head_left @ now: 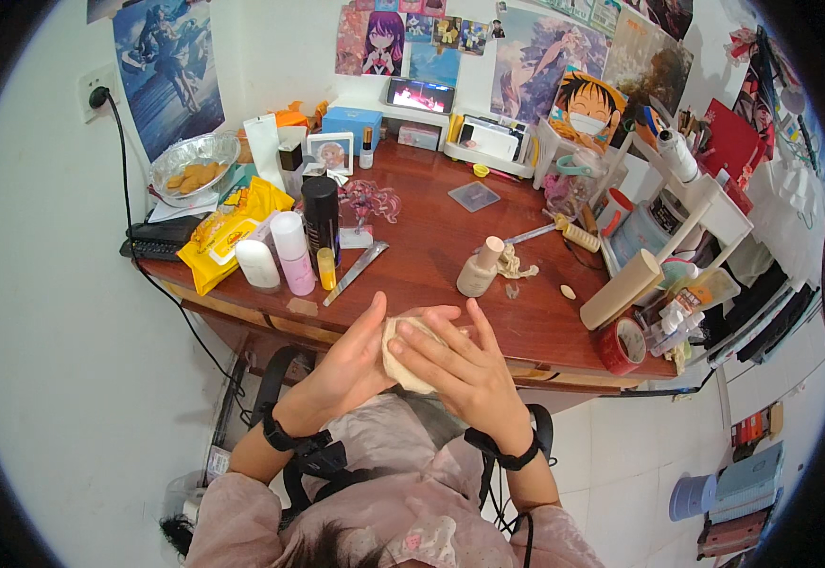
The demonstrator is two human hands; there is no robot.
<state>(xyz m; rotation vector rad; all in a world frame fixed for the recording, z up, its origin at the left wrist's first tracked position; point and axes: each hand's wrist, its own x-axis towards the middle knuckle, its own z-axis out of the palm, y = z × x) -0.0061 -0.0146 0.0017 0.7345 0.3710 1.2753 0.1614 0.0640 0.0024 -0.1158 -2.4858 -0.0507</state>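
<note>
The wooden desk (431,237) is packed with bottles and clutter, and just over its front edge both hands are pressed flat around a pale beige lump (405,355), left hand (351,364) and right hand (465,371) with fingers mostly straight, sandwiching it rather than gripping. It looks soft, light and squishy like clay or dough, so I'd hold it between the palms. Most of the lump hides behind the fingers, so its real shape is hard to tell.

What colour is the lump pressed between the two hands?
Pale beige lump, seen in the head view.
</note>
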